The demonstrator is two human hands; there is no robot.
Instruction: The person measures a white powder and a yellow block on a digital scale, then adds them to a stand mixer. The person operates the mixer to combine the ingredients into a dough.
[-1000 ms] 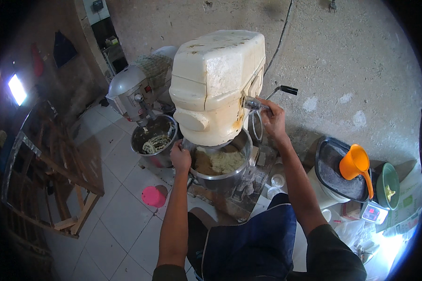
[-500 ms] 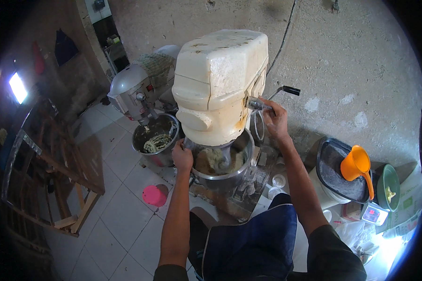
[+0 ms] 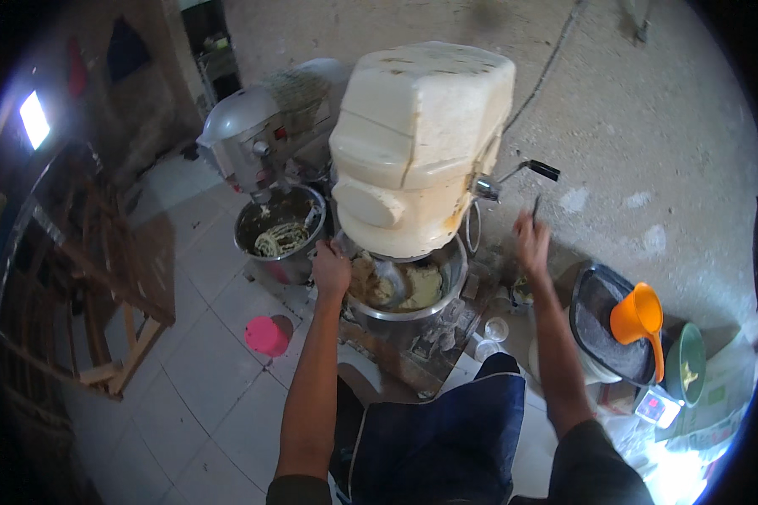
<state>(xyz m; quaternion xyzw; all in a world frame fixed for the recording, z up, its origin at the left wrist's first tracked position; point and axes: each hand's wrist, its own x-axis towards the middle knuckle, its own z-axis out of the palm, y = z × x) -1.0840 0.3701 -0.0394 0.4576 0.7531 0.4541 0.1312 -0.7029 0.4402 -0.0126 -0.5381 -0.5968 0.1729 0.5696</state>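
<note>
A large cream stand mixer [image 3: 413, 151] stands before me over a steel bowl [image 3: 408, 316]. Pale dough [image 3: 423, 286] and brown material lie in that bowl around a grey mixing tool [image 3: 389, 280]. My left hand [image 3: 332, 269] is closed at the bowl's left side, just below the mixer head; what its fingers grip is hidden. Off to the right of the mixer, my right hand [image 3: 532, 246] is raised with its fingers closed, and a thin dark piece sticks up from them. Near it, a metal knob [image 3: 486, 188] and a black-handled crank [image 3: 543, 170] project from the mixer's side.
A second mixer [image 3: 242, 126] with a bowl of dough [image 3: 282, 240] stands at left. A pink container [image 3: 266, 336] sits on the tiles, near a wooden frame [image 3: 135, 353]. At right are an orange dipper [image 3: 636, 313] on a black tray [image 3: 594, 295], a green basin [image 3: 691, 358] and a scale [image 3: 658, 407].
My right hand has let go of the metal knob and moved right and down. The mixing tool and dough have shifted in the bowl. My left hand stays at the bowl's side.
</note>
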